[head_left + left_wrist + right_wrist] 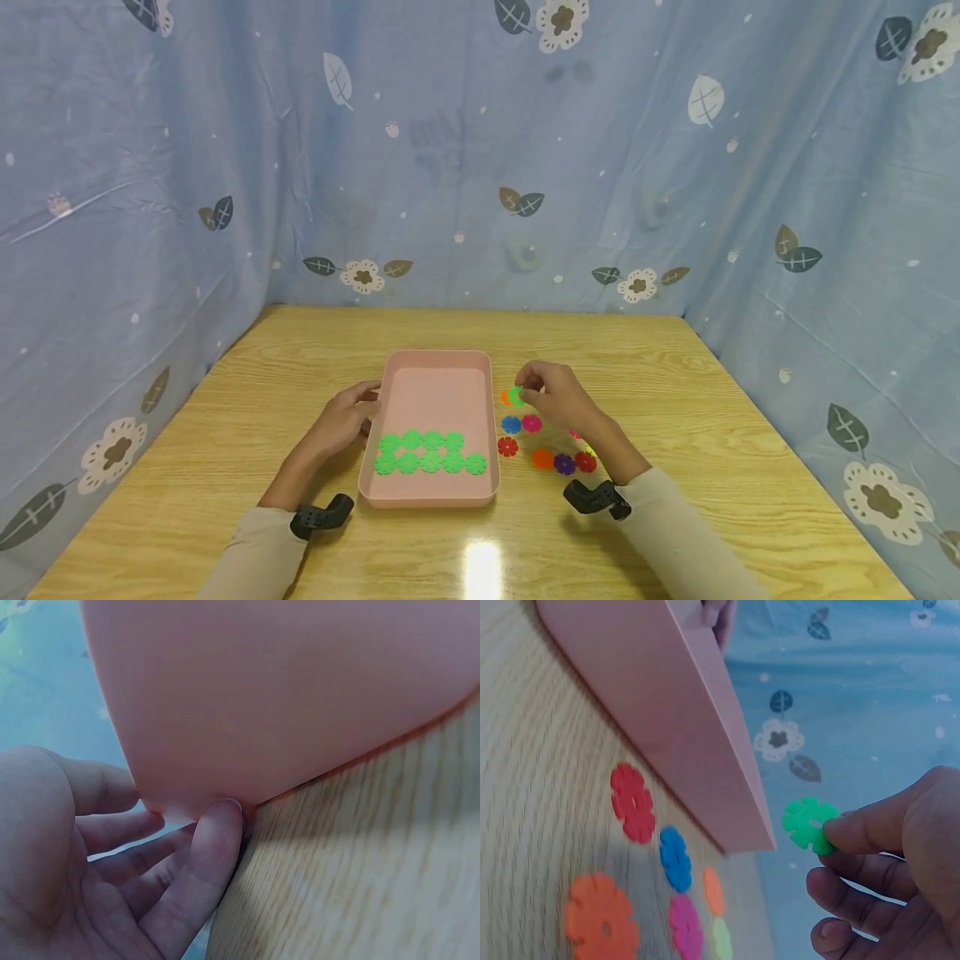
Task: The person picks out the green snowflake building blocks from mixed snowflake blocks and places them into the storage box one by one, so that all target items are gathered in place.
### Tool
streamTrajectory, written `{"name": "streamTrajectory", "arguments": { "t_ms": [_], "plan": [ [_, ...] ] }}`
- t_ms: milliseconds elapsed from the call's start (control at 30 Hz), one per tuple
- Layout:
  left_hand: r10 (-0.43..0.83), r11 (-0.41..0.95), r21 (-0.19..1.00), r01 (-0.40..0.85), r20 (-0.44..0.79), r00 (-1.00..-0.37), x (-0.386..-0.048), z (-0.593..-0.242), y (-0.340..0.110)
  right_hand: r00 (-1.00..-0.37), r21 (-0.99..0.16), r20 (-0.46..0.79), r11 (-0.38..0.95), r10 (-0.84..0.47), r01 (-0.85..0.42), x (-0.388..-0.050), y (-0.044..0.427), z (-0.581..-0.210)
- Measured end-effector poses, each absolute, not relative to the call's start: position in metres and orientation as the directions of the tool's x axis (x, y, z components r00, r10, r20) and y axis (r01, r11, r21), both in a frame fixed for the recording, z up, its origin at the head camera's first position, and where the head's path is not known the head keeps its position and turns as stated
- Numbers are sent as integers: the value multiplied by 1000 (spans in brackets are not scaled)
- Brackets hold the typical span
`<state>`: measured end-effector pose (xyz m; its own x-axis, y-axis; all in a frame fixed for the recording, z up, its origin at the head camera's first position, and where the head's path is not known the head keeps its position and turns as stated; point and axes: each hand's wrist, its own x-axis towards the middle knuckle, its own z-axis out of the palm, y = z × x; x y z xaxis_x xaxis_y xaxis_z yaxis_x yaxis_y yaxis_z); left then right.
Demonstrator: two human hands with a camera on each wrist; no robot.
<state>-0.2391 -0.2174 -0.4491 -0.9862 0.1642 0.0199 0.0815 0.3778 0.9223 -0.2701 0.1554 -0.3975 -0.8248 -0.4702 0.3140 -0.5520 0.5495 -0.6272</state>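
Along its left wall, my left hand (pixel 347 418) holds a shallow pink tray (pixel 438 379). In the left wrist view, the thumb (pixel 214 847) presses the outer wall and the index fingertip meets the rim. Green flower-shaped plastic discs (pixel 431 461) lie in two rows in the tray's near part. Right of the tray, my right hand (pixel 558 398) pinches one green flower disc (pixel 808 823) between thumb and index finger, raised above the table. An orange disc (pixel 713 891) lies on the table below that hand.
Loose discs lie right of the tray: blue (pixel 512 425), pink (pixel 532 423), red (pixel 507 447), orange (pixel 543 459) and purple (pixel 565 464), with another red one (pixel 586 462). The right forearm partly covers others. A patterned blue curtain (pixel 450 167) surrounds the wooden table (pixel 637 350).
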Motion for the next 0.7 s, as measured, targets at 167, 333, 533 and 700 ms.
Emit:
{"name": "streamTrajectory", "arguments": {
  "t_ms": [167, 333, 533, 700],
  "plan": [
    [183, 364, 925, 106, 40, -982, -239, -449, -218, -816, -639, 318, 526, -483, -561, -269, 145, -399],
    [174, 363, 926, 98, 36, -984, -237, -448, -216, -796, -646, 316, 498, -516, -579, -266, 137, -403],
    [175, 362, 927, 98, 35, -984, -236, -449, -214, -761, -660, 300, 451, -576, -601, -264, 129, -411],
    [174, 359, 929, 91, 29, -984, -233, -450, -214, -766, -686, 256, 448, -589, -574, -261, 119, -414]
  ]
}}
